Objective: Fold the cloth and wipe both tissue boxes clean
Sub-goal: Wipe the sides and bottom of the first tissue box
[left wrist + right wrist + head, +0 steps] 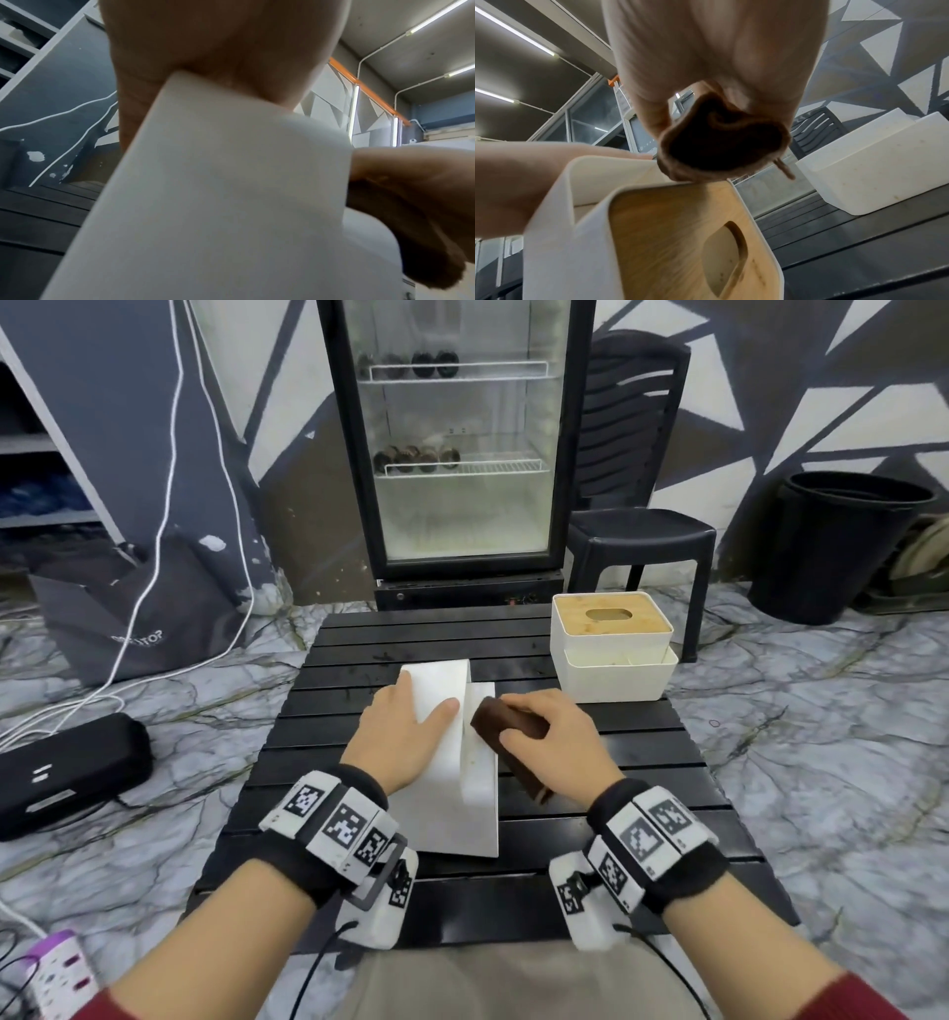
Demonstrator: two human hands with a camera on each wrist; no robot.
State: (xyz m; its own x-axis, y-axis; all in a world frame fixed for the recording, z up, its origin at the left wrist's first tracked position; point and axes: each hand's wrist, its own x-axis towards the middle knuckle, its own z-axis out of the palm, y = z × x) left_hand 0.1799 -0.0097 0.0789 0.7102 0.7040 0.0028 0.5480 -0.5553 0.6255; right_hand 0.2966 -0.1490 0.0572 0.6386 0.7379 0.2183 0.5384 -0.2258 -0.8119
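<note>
A white tissue box [447, 793] lies on its side in the middle of the black slatted table [631, 762]. Its bamboo lid with the oval slot [680, 243] faces right. My left hand [400, 731] holds this box from above, thumb across the top and fingers down its left side [231, 203]. My right hand [549, 726] grips a folded brown cloth [506, 729] and presses it against the box's right upper edge, by the lid [721, 146]. The second tissue box [611, 654], white with a bamboo lid, stands upright at the table's back right [875, 174].
Behind the table stand a glass-door fridge [457, 444] and a black plastic chair [637, 536], with a black bin [842, 546] at the far right. On the floor to the left are a black case [67, 773], white cables and a power strip [56, 973].
</note>
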